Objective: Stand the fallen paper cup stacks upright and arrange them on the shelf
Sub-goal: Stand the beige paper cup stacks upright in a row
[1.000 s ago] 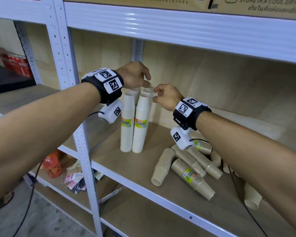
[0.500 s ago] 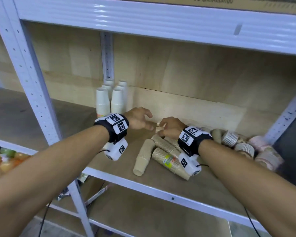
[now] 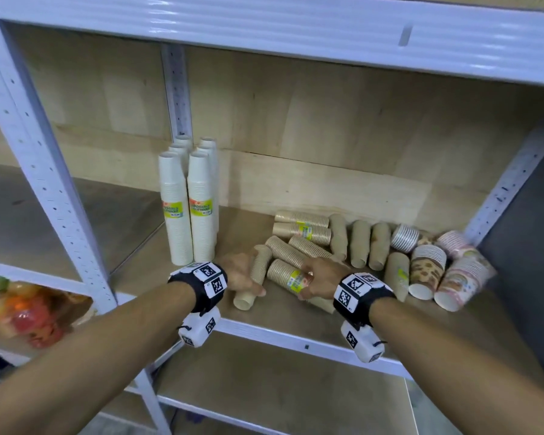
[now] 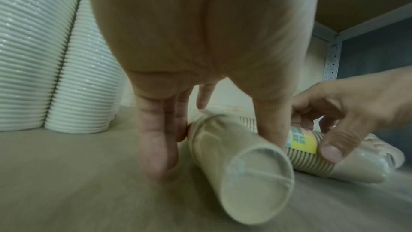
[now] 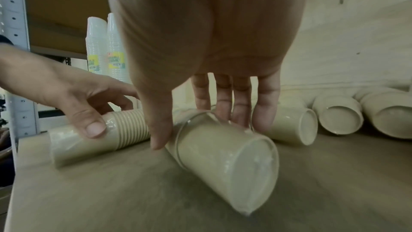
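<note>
Several white cup stacks stand upright at the back left of the wooden shelf. To their right lie several beige stacks. My left hand grips the leftmost fallen beige stack, thumb on one side and fingers on the other. My right hand grips the neighbouring beige stack with a yellow label. In the right wrist view its thumb and fingers wrap that stack. Both stacks still lie on the board.
More fallen beige stacks and patterned cup stacks fill the shelf's right end, up to the right post. The left post stands beside the white stacks. Bagged goods sit on the lower left shelf.
Both hands have dropped from the tops of the upright white stacks to the fallen beige stacks and taken hold of one each. The head view has swung right.
</note>
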A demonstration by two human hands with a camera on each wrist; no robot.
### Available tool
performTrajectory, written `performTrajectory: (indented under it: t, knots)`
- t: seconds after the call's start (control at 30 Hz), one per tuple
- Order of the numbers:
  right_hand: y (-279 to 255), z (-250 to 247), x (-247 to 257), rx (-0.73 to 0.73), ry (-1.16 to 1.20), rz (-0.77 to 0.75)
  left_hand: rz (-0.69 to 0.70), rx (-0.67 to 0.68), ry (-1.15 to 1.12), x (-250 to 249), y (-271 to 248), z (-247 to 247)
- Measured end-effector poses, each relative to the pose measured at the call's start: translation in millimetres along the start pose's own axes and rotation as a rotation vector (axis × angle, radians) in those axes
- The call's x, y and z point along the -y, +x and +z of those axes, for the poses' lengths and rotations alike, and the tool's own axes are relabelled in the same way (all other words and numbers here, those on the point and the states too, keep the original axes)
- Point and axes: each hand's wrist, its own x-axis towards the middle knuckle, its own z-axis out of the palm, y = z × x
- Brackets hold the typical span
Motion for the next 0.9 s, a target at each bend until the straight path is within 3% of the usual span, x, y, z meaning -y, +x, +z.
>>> performTrajectory:
  t: [0.37, 0.6, 0.9]
  knots:
    - [4, 4, 4, 0.013, -0.056, -0.009, 0.009, 0.043, 0.025, 0, -5, 1]
    - [12, -17, 6, 0.020, -0.031, -0.019, -0.012, 0.097, 0.129, -8, -9, -24]
    - [26, -62, 21, -0.062, 0.038, -0.067, -0.012, 0.002, 0.154, -20, -7, -74]
